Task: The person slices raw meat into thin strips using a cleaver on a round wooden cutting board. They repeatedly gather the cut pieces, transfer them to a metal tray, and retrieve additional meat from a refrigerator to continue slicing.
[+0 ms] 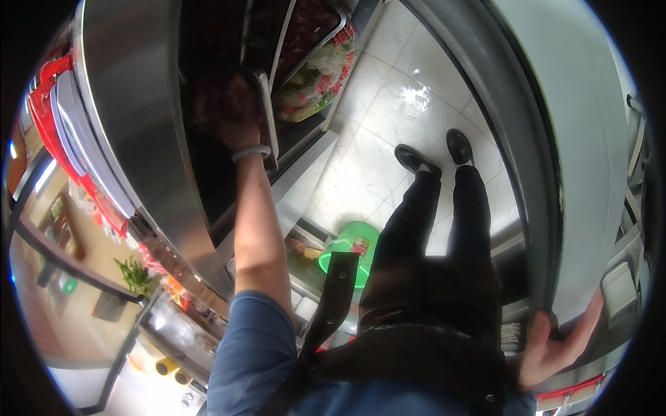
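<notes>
My left hand (237, 117) reaches into the dark inside of a steel refrigerator cabinet (138, 104). It is blurred and in shadow beside the raised rim of a metal tray (269, 117); whether its fingers hold anything cannot be made out. A grey band circles that wrist. Farther in, another metal tray (309, 39) carries dark red contents, perhaps meat. Bagged green vegetables (317, 83) in clear plastic with red print lie next to it. At the lower right, my right hand (559, 346) grips the edge of the open door (583, 171), thumb on the gasket side and fingers on the outer face.
A green plastic bucket (354, 234) stands on the white tiled floor (385, 104), close to my legs. Wet-looking glare shows on the tiles. Left of the cabinet are red and white trays (67, 125) and a leafy plant (132, 275). Stacked white items (619, 291) sit beyond the door.
</notes>
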`<act>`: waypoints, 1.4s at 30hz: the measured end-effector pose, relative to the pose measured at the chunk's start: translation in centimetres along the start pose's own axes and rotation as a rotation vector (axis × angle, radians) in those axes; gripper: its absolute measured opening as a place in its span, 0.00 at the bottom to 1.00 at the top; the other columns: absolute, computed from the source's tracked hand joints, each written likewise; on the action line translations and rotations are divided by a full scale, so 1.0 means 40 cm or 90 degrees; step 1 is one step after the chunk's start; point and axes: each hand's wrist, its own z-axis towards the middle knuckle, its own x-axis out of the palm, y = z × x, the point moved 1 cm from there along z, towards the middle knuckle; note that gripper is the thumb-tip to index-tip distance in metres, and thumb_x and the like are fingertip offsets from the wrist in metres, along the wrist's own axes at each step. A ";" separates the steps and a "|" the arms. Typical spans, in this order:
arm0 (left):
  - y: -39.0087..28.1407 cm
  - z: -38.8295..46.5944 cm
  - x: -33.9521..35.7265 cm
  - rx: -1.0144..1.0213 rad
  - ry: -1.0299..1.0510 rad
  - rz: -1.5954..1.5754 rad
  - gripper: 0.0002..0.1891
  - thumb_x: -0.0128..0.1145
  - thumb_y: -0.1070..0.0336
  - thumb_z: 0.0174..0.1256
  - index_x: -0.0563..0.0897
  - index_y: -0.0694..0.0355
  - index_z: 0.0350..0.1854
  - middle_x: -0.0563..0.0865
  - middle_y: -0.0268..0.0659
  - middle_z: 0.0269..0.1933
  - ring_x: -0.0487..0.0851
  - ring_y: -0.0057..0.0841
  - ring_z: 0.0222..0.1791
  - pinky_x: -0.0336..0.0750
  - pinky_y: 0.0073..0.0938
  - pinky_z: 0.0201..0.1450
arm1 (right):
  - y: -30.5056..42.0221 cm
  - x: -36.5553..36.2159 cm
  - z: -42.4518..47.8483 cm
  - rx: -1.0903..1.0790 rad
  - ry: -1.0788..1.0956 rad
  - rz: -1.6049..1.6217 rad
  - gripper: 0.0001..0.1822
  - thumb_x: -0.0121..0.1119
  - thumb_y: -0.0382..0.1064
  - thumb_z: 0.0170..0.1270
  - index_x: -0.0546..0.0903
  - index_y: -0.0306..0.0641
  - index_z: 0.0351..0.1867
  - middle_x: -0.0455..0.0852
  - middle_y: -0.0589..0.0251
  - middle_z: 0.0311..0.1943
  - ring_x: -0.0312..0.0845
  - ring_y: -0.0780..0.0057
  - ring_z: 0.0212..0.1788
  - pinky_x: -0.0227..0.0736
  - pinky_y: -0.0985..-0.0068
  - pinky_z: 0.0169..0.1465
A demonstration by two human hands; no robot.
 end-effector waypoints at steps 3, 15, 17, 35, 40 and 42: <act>-0.015 -0.022 0.055 -0.071 0.026 -0.133 0.21 0.47 0.68 0.63 0.68 0.57 0.60 0.73 0.39 0.58 0.76 0.29 0.52 0.75 0.28 0.51 | -0.003 -0.001 -0.005 0.003 -0.015 -0.021 0.31 0.56 0.48 0.55 0.68 0.38 0.60 0.75 0.52 0.50 0.74 0.58 0.49 0.68 0.66 0.52; -0.085 0.086 -0.223 0.065 0.122 0.854 0.20 0.34 0.64 0.70 0.64 0.62 0.62 0.71 0.46 0.59 0.71 0.35 0.58 0.65 0.34 0.60 | -0.013 -0.003 -0.012 -0.026 -0.005 -0.015 0.31 0.57 0.47 0.54 0.68 0.38 0.60 0.74 0.52 0.53 0.73 0.56 0.51 0.67 0.65 0.54; -0.066 0.071 -0.267 -0.019 0.061 0.757 0.18 0.40 0.64 0.68 0.71 0.65 0.56 0.76 0.46 0.53 0.74 0.33 0.53 0.70 0.33 0.55 | -0.012 -0.002 -0.013 -0.027 -0.007 -0.015 0.31 0.57 0.46 0.55 0.68 0.38 0.60 0.74 0.51 0.53 0.73 0.55 0.51 0.67 0.65 0.54; -0.063 0.007 -0.262 -0.176 0.313 0.741 0.16 0.70 0.62 0.46 0.79 0.59 0.35 0.77 0.30 0.31 0.75 0.22 0.32 0.74 0.26 0.37 | -0.009 0.016 -0.043 -0.009 -0.015 -0.017 0.33 0.55 0.48 0.54 0.65 0.35 0.61 0.71 0.49 0.54 0.72 0.54 0.53 0.68 0.63 0.53; -0.047 0.014 -0.281 -0.176 0.216 0.716 0.14 0.67 0.63 0.51 0.80 0.61 0.39 0.82 0.32 0.35 0.78 0.23 0.35 0.76 0.27 0.37 | 0.006 0.019 -0.045 0.008 -0.017 -0.017 0.33 0.55 0.47 0.55 0.65 0.33 0.61 0.71 0.49 0.54 0.71 0.54 0.53 0.66 0.64 0.54; -0.089 0.045 -0.294 0.018 0.202 0.744 0.17 0.65 0.63 0.53 0.78 0.61 0.44 0.80 0.35 0.41 0.77 0.25 0.41 0.74 0.28 0.43 | 0.015 0.019 -0.038 0.014 -0.005 -0.017 0.33 0.56 0.48 0.56 0.65 0.33 0.61 0.71 0.48 0.54 0.71 0.54 0.53 0.66 0.64 0.54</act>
